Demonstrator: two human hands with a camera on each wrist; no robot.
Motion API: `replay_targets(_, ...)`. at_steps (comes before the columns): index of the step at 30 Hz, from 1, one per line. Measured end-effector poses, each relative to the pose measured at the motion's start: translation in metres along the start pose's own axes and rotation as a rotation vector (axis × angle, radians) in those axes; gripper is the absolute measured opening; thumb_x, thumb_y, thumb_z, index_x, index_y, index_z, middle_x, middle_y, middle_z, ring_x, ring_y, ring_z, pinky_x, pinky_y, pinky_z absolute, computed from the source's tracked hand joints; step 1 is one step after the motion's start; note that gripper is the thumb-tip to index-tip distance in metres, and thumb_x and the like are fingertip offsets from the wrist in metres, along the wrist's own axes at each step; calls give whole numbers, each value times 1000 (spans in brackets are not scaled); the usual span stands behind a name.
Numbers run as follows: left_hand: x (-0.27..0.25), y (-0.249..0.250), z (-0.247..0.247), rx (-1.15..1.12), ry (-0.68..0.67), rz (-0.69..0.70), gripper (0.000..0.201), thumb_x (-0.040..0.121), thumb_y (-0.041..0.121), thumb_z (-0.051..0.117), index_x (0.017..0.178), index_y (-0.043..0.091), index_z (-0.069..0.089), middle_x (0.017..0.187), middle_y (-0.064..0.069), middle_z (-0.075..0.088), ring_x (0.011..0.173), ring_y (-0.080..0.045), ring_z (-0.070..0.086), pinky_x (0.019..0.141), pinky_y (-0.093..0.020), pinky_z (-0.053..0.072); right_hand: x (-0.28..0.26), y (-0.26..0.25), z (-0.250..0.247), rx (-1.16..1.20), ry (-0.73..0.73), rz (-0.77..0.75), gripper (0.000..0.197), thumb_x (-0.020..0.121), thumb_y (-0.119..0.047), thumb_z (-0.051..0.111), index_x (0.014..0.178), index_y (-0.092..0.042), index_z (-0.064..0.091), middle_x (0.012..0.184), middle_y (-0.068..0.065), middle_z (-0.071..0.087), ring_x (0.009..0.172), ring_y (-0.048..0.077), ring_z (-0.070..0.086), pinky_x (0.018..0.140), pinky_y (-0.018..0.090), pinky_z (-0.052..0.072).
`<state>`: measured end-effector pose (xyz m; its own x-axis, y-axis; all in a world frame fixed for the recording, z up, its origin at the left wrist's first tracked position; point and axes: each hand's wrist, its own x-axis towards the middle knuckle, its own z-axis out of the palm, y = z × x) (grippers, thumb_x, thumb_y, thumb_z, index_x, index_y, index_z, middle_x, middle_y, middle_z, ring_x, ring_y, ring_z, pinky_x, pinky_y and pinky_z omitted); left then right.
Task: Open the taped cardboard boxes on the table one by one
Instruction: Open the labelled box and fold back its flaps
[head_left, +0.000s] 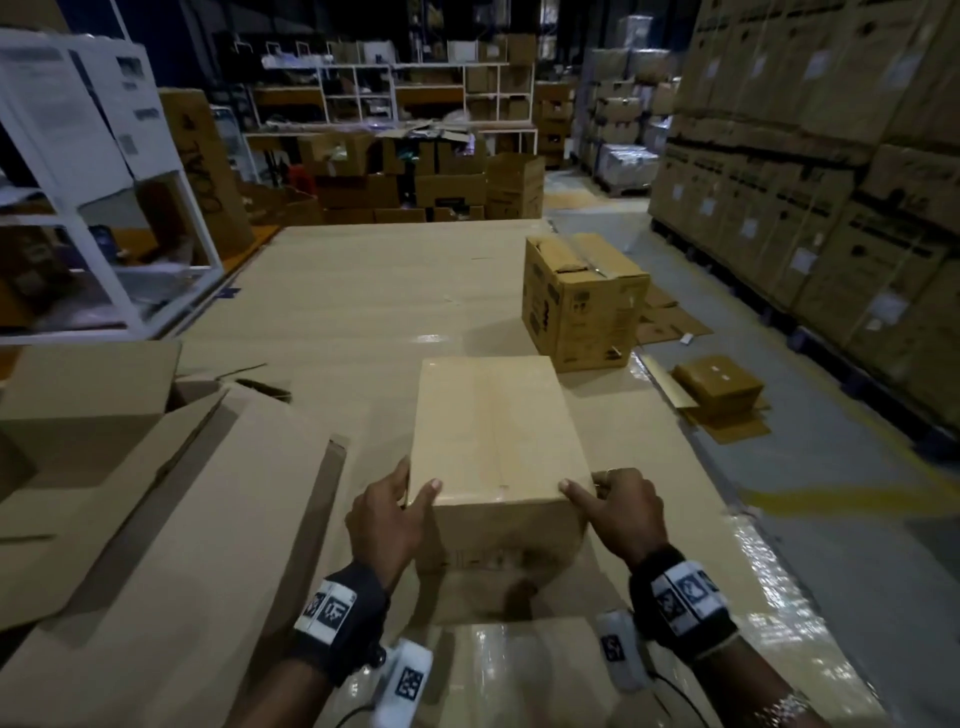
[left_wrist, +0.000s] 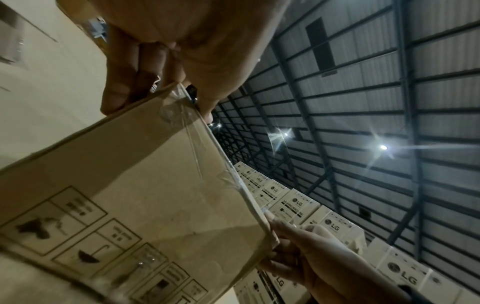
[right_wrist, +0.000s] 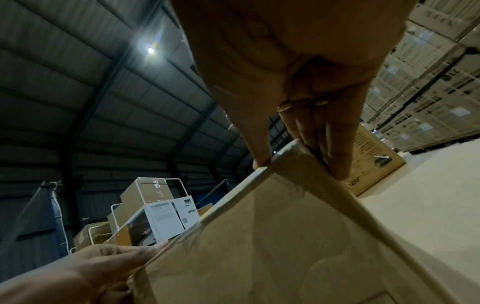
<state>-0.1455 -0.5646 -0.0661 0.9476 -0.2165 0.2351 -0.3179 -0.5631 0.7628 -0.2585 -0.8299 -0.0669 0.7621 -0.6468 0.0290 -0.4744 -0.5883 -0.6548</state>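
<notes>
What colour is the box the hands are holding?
Plain light brown cardboard box, sealed with clear tape; best seen in the head view.

I see a dim warehouse, grey floor (head_left: 810, 467), white shelving (head_left: 395, 93) at twelve o'clock, stacked cartons (head_left: 810, 156) at two, ceiling lamps (left_wrist: 383, 147).

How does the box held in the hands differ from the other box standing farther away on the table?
The held box has a flat, sealed top; the far box has a torn top. Both hands (left, right) grip the held box; nothing touches the far box. Both are brown cardboard.
</notes>
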Motion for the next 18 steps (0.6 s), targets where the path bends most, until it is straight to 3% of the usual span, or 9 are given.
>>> replay_targets(2,-8,-5,-4,-57,7,-10,43,88,43,76,126,24,71,112,0,77,102,-23,73,85,-42,59,-11,2,5,25,35,-10,53,80,-62,74,96,-11,75,97,5,76,97,27,69,76,31,50)
replay_targets(4,-17,-11,-6,-104,-3,-18,46,85,45,77,127,27,70,113,3,76,102,-18,73,86,-43,60,-23,3,4,41,51,-4,51,79,-59,77,94,-11,76,94,4,76,94,25,70,77,32,52)
replay_targets(6,-30,-20,-7,-162,-26,-21,53,81,55,75,129,37,64,111,15,75,102,-8,72,89,-42,60,-39,7,0,78,49,-12,46,77,-55,81,93,-12,77,93,2,78,91,21,72,79,34,55)
replay_targets(8,-49,-28,-9,-208,-48,-19,58,79,58,73,133,43,60,111,27,71,106,-1,70,94,-39,58,-58,14,-5,82,47,-41,37,75,-53,83,83,-17,78,84,-4,79,83,15,73,67,28,52)
replay_targets(10,-71,-34,-12,-251,-79,-28,58,80,52,78,135,43,61,112,25,72,106,1,70,96,-39,58,-79,24,-6,88,41,-40,34,72,-51,86,78,-18,77,79,-8,77,78,8,72,58,20,44)
replay_targets(12,-93,-40,-16,-257,-102,-30,54,81,41,82,132,41,63,107,21,75,101,1,72,90,-40,61,-98,36,-3,98,49,-44,32,69,-48,89,81,-20,79,79,-12,77,77,2,71,56,13,44)
replay_targets(15,-114,-46,-19,-186,-133,-22,53,79,39,84,129,40,66,103,21,76,95,1,73,84,-37,62,-121,49,6,99,34,-47,33,67,-52,88,74,-23,76,71,-15,74,71,2,69,58,27,53)
replay_targets(18,-124,-51,-17,-83,-152,-29,56,74,48,82,127,38,67,101,21,76,92,2,72,80,-34,62,-131,62,21,73,12,7,37,64,-53,89,74,-21,74,72,-12,73,71,6,68,60,30,52)
